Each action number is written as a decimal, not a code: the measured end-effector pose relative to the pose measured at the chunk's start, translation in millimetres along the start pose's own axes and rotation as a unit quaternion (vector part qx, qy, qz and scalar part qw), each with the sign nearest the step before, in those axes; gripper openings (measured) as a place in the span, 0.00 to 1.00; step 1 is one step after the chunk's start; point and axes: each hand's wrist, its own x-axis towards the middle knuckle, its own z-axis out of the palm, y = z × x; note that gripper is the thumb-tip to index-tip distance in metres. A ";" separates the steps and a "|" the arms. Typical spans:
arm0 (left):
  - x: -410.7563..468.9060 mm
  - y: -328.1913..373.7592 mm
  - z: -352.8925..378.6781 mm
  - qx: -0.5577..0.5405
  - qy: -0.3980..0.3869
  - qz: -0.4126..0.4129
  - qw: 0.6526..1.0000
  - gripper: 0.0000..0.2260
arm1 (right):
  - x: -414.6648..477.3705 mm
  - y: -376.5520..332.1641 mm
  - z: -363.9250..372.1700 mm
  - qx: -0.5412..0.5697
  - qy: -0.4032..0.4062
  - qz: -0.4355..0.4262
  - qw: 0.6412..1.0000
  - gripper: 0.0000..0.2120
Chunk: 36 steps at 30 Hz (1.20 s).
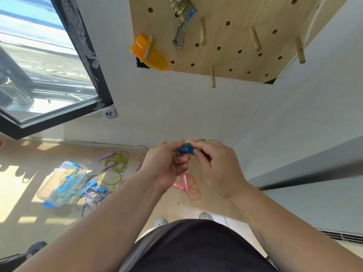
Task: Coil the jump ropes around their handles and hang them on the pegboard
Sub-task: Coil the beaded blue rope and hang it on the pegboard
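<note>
Both bare forearms reach forward and meet at chest height, where the left hand (167, 163) and the right hand (218, 163) close together on a blue-handled jump rope wound with yellow-green cord (189, 147). The left fingers pinch its rounded blue end; the right fingers pinch the wrapped part beside it. Its long axis runs up and away from the hands toward the wall, blue butt end facing the camera. Below the hands, on the pale wooden floor (23, 209), lies a loose pink rope (186, 186). To the left of the hands lie a blue-and-white braided rope (92, 192), a green rope with purple handles (115, 163) and a clear plastic box with blue clips (61, 183). Above the hands, the light wooden pegboard (235, 61) carries a coiled orange rope (150, 54) on a peg and a coiled blue-handled bundle with a metal carabiner (181, 14).
</note>
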 end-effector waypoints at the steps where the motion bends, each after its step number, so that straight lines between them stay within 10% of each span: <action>1: -0.5 -1.9 2.8 -0.024 0.008 -0.020 0.999 0.05 | 0.8 0.5 -1.2 -0.009 -0.015 -0.002 1.000 0.13; 9: -8.1 5.4 0.1 0.085 -0.045 -0.045 0.994 0.12 | 1.8 -2.3 -14.8 -0.049 -0.053 -0.020 0.997 0.06; 13: -8.2 7.2 -16.1 0.343 -0.047 0.149 0.926 0.17 | 3.0 -4.9 -18.5 0.145 -0.028 0.140 0.979 0.06; 17: -14.1 -11.3 -15.9 0.267 -0.150 0.178 0.935 0.12 | 6.2 -14.4 -15.6 0.277 -0.031 0.206 0.938 0.06; 29: 3.5 -26.2 -26.4 0.291 -0.003 0.177 0.940 0.14 | 13.1 -19.8 -22.7 -0.037 -0.113 0.102 0.988 0.04; 36: 4.4 -13.8 -32.3 0.416 -0.087 0.155 0.892 0.06 | 26.8 -13.7 -32.3 -0.095 -0.201 -0.049 0.974 0.07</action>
